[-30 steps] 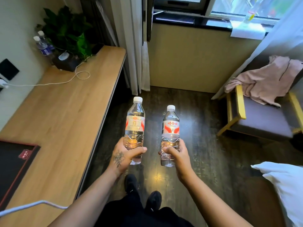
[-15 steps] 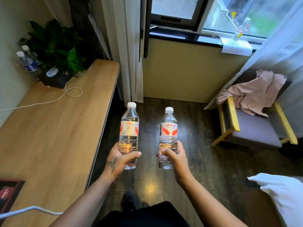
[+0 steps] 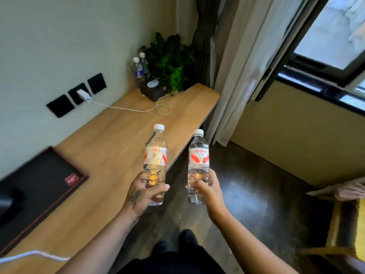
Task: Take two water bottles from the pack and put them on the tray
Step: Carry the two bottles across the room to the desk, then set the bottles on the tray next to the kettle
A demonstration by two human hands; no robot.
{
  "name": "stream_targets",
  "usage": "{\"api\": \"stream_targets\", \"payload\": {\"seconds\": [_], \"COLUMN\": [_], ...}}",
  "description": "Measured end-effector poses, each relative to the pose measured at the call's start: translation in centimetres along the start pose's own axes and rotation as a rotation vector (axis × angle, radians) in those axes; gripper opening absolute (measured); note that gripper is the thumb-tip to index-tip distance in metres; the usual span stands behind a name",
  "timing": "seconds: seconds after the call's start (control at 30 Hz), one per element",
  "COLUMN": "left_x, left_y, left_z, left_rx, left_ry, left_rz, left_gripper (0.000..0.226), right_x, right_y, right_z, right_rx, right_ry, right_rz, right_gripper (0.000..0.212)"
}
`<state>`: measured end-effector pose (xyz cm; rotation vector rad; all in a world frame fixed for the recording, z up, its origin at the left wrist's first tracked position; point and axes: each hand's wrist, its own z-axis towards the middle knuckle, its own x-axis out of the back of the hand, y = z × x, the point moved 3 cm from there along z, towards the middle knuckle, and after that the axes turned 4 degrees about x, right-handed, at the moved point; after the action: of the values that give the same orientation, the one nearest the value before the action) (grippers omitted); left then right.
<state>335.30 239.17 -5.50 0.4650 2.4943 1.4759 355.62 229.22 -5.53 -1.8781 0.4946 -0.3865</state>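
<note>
Head view has swung left since half a second ago: the window is now pushed to the upper right of the frame, and the wooden desk (image 3: 110, 155) fills the left and centre. The dark tray (image 3: 39, 190) with its red edging, cut to a sliver at lower left before, now shows broadly at left of frame, sitting on the desk. That reads as turning toward the drop-off; pick-up from the pack looks done, placement not yet. The pack itself isn't in view. Left hand (image 3: 143, 196) is wrapped around the lower body of the left bottle (image 3: 156, 161), fingers closed on it, bottle upright and now over the desk edge. Right hand (image 3: 205, 191) grips the right bottle (image 3: 199, 165) the same way, upright, over the dark floor. Both bottles are capped, near each other but apart, well right of the tray. Next move likely carries both left and down onto it.
</note>
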Motion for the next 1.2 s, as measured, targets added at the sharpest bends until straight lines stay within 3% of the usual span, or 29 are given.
{"api": "stream_targets", "payload": {"seconds": [0.17, 0.47, 0.57, 0.7, 0.77, 0.83, 1.2], "left_x": [2.2, 2.7, 2.2, 2.1, 2.3, 2.5, 4.0], "left_y": [-0.2, -2.9, -4.1, -5.4, -5.8, -6.1, -7.5], "left_z": [-2.2, -9.1, -11.6, -14.1, -14.7, -15.1, -15.0], "left_rx": [0.028, 0.061, 0.103, 0.130, 0.131, 0.125, 0.118], "left_ry": [0.283, 0.690, 0.753, 0.836, 0.864, 0.888, 0.948], "left_rz": [-0.125, -0.344, -0.419, -0.468, -0.479, -0.483, -0.540], "left_gripper": [0.078, 0.078, 0.077, 0.088, 0.087, 0.085, 0.094], "right_x": [-3.6, -8.7, -10.2, -12.1, -12.9, -13.4, -16.4], "right_y": [-1.1, -1.1, -0.2, 0.6, 0.7, 0.6, 0.5], "right_z": [3.5, 5.2, 4.1, 2.7, 2.1, 1.6, 2.1], "right_rx": [-0.014, -0.058, -0.099, -0.079, -0.056, -0.046, -0.072], "right_ry": [-0.257, -0.692, -0.810, -0.917, -0.963, -0.986, -1.026], "right_rz": [-0.060, -0.129, -0.155, -0.212, -0.229, -0.234, -0.203], "right_gripper": [0.065, 0.079, 0.086, 0.068, 0.075, 0.083, 0.077]}}
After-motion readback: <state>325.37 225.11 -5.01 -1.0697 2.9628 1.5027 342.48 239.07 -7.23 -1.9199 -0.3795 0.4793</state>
